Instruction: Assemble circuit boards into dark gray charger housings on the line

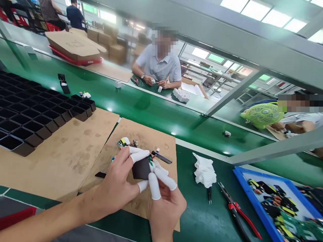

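A small black plastic case [141,169] is gripped between the white-cot-covered fingers and thumb of my left hand [118,179]. At the case's right end, my right hand [168,203], also in white finger cots, pinches a green circuit board [151,163] that partly shows at the opening. My fingers hide most of the board. Just beyond it is a flat black cover piece [162,157] with red wire near its left end. Behind my left hand, another circuit board with yellow and white parts [123,143] lies on the cardboard sheet [166,144].
Rows of black cases [37,111] stand at the left. Right of the cardboard are a crumpled white tissue [205,171], red-black pliers [233,206] and a blue tray [248,196] of boards. A green conveyor [148,111] crosses behind; a person [161,64] sits opposite.
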Tool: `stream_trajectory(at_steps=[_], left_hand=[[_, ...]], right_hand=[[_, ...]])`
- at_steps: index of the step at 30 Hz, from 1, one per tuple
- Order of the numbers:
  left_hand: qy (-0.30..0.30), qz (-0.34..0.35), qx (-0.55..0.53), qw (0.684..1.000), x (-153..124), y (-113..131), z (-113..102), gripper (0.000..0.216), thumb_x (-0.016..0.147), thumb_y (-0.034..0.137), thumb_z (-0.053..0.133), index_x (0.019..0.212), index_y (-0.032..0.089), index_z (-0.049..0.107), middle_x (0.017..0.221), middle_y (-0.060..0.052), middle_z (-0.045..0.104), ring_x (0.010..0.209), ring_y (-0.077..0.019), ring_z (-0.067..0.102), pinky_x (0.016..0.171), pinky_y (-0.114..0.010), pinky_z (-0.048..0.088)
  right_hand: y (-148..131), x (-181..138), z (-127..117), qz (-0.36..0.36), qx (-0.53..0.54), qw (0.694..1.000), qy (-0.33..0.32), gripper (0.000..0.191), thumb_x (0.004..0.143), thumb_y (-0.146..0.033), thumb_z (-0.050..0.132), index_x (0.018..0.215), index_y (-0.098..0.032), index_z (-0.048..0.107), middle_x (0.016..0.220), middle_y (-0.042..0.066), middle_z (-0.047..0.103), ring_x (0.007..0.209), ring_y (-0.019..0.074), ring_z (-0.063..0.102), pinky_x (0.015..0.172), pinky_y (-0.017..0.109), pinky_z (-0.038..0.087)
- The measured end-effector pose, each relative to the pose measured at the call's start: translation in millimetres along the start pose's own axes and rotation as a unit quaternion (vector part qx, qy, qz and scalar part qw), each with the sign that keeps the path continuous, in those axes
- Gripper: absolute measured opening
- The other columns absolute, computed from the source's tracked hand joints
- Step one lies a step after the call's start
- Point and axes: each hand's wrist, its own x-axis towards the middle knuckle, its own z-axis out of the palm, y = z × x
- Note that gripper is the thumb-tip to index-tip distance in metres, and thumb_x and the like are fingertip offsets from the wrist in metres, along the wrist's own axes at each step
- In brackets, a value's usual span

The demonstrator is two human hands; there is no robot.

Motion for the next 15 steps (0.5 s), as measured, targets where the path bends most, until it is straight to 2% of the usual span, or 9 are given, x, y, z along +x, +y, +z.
stream_trajectory(at_steps=[1,3,6,8,10,12,15], left_hand=[[0.007,-0.002,0.000,1.000,-3.8,6.4,-2.0,0.063,0.091,0.016,0.083,0.149,0.030,0.061,0.133,-0.009,0.065,0.127,-0.0286,0.069,0.109,-0.042,0.058],[0.033,-0.041,-0.015,0.998,-15.1,17.1,-3.0,0.064,0.092,0.029,0.088,0.149,0.030,0.059,0.134,-0.009,0.064,0.122,-0.0267,0.068,0.106,-0.039,0.059],[0.051,-0.156,-0.083,0.983,-36.4,24.8,4.2,0.052,0.093,0.036,0.089,0.138,0.030,0.064,0.125,-0.005,0.070,0.103,-0.0212,0.069,0.094,-0.034,0.060],[0.028,-0.220,-0.152,0.963,-47.8,25.9,11.7,0.041,0.095,0.038,0.089,0.129,0.029,0.068,0.123,-0.004,0.074,0.106,-0.0212,0.072,0.097,-0.034,0.061],[0.004,-0.264,-0.217,0.940,-54.3,26.0,17.3,0.038,0.094,0.040,0.089,0.125,0.028,0.071,0.126,-0.005,0.076,0.115,-0.0234,0.074,0.103,-0.034,0.062],[-0.009,-0.290,-0.266,0.919,-56.4,26.4,18.9,0.040,0.094,0.041,0.090,0.127,0.027,0.073,0.130,-0.006,0.077,0.121,-0.0247,0.075,0.108,-0.035,0.063],[-0.016,-0.299,-0.302,0.905,-55.6,27.8,15.3,0.042,0.093,0.041,0.091,0.129,0.029,0.074,0.133,-0.006,0.078,0.125,-0.0241,0.075,0.112,-0.033,0.063]], right_hand=[[1.6,-2.0,1.2,0.076,0.055,0.995,0.027,0.015,0.093,-0.033,0.093,0.106,-0.025,0.091,0.114,0.009,0.089,0.104,0.0264,0.088,0.088,0.035,0.075],[5.5,-6.7,1.5,0.216,0.167,0.959,0.080,0.026,0.091,-0.047,0.095,0.107,-0.027,0.091,0.113,0.007,0.090,0.105,0.0252,0.087,0.085,0.033,0.075],[11.2,-17.7,0.2,0.336,0.278,0.891,0.126,0.030,0.087,-0.053,0.096,0.107,-0.032,0.091,0.117,0.002,0.089,0.106,0.0200,0.086,0.090,0.029,0.073],[12.9,-27.0,0.4,0.361,0.304,0.874,0.119,0.027,0.090,-0.053,0.094,0.107,-0.033,0.091,0.119,0.001,0.089,0.105,0.0177,0.085,0.095,0.027,0.072],[12.3,-35.7,1.4,0.364,0.308,0.874,0.095,0.027,0.094,-0.056,0.089,0.109,-0.033,0.091,0.119,0.001,0.089,0.107,0.0179,0.084,0.098,0.029,0.071],[10.5,-42.2,2.5,0.365,0.301,0.877,0.077,0.031,0.097,-0.060,0.085,0.110,-0.032,0.091,0.118,0.002,0.089,0.107,0.0184,0.084,0.098,0.030,0.071],[7.7,-47.0,2.9,0.373,0.302,0.873,0.082,0.033,0.093,-0.060,0.088,0.110,-0.032,0.091,0.118,0.002,0.088,0.104,0.0185,0.083,0.095,0.030,0.071]])
